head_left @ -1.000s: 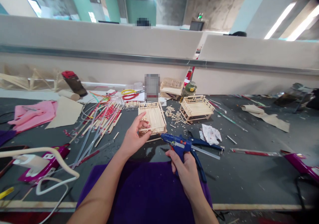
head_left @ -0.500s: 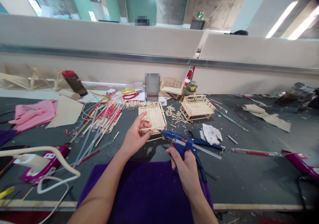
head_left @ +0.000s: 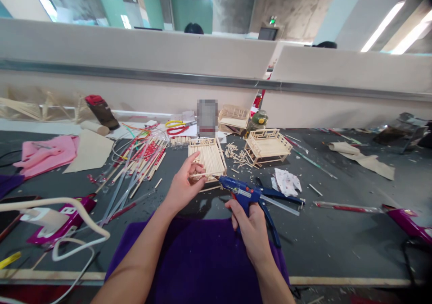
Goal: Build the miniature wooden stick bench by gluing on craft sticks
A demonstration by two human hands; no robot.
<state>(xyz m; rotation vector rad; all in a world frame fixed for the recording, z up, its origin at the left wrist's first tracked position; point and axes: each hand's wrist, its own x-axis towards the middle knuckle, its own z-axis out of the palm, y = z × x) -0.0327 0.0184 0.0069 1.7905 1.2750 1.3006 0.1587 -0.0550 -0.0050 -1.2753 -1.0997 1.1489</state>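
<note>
My left hand [head_left: 182, 184] pinches a thin wooden stick [head_left: 202, 175] against the near edge of a small wooden stick model bed [head_left: 207, 157] on the dark table. My right hand [head_left: 251, 227] grips a blue glue gun [head_left: 241, 192], whose nozzle points left and meets the stick's right end. A purple cloth [head_left: 199, 259] lies under both forearms.
A finished model bed [head_left: 267, 145] and another [head_left: 232, 117] stand behind, with loose stick bits [head_left: 236, 155] between. Red-tipped sticks and clear glue rods [head_left: 138, 164] lie left, with pink cloth [head_left: 47, 153]. Blue-handled pliers [head_left: 280, 198], crumpled paper [head_left: 286, 181] and magenta tools [head_left: 407, 220] lie right.
The glue gun has moved up and left, bringing its nozzle to the stick at the bed's near edge. My left hand has stayed put on the stick.
</note>
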